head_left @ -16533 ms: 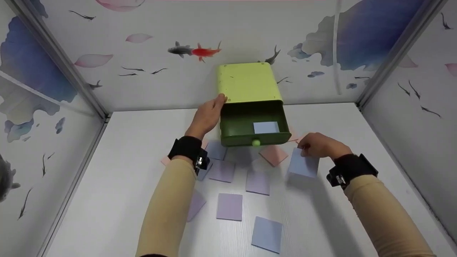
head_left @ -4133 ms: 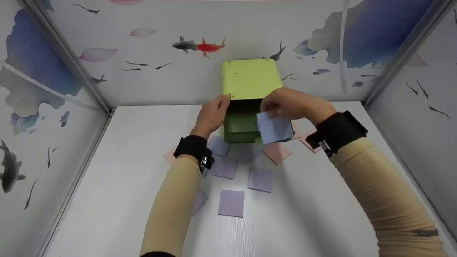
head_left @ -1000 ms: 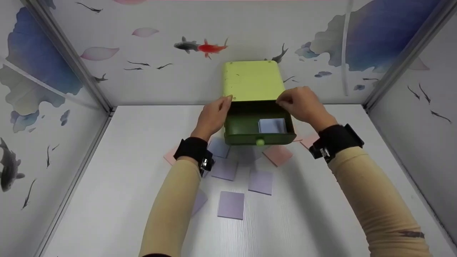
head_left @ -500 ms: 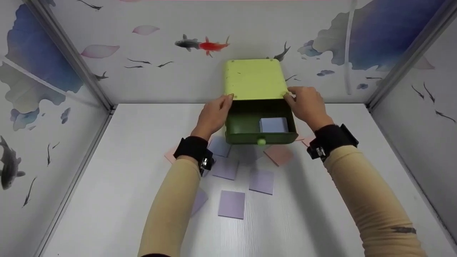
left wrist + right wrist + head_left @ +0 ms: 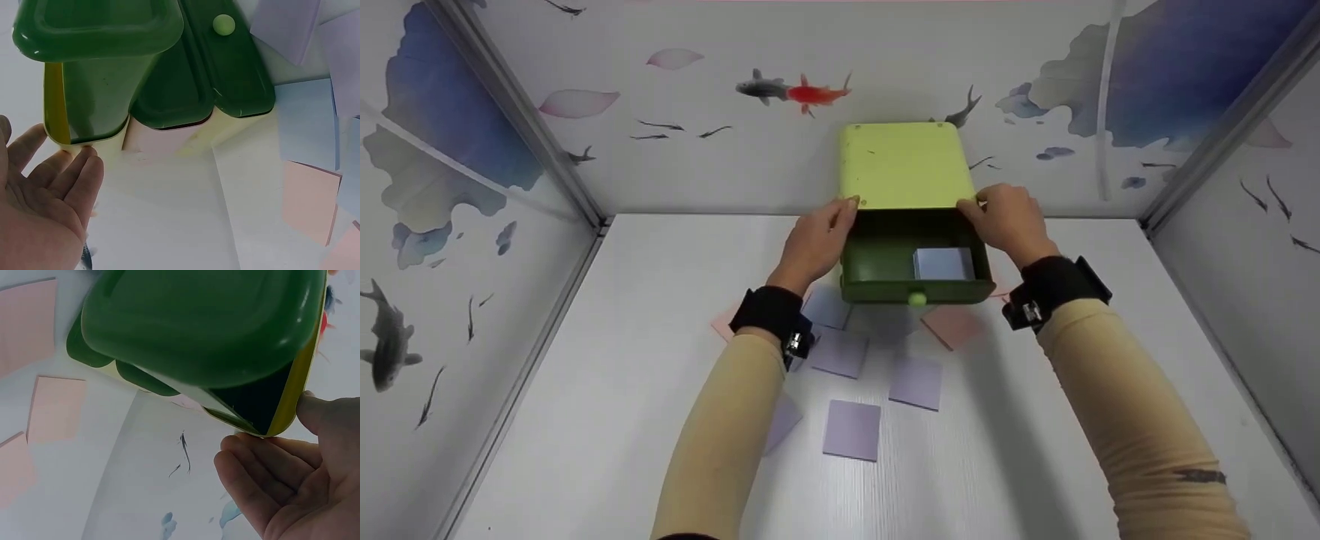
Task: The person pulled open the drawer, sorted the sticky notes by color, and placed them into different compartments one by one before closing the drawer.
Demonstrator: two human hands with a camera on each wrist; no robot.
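Observation:
A small drawer cabinet (image 5: pixel 906 165) with a lime top stands against the back wall, its green top drawer (image 5: pixel 877 259) pulled out. Stacked blue sticky note pads (image 5: pixel 945 264) lie in the drawer's right side. My left hand (image 5: pixel 814 240) holds the cabinet's front left corner, thumb at the top edge and fingertips (image 5: pixel 90 154) against the side wall. At the front right corner, my right hand (image 5: pixel 1009 221) has its thumb on the top edge and fingers (image 5: pixel 242 450) along the side. Two lower drawers (image 5: pixel 174 93) are closed in the left wrist view.
Several purple pads (image 5: pixel 851 430) lie on the white table (image 5: pixel 960 480) before the cabinet. A blue pad (image 5: pixel 826 307) is near my left wrist. Pink pads (image 5: pixel 952 325) lie by both sides of the cabinet. Printed panels (image 5: pixel 697 172) enclose the table.
Earlier my right hand carried blue pads to the drawer and released them; the front blue pad left the table. It then moved from the drawer's right rim to the cabinet corner. Left hand stayed.

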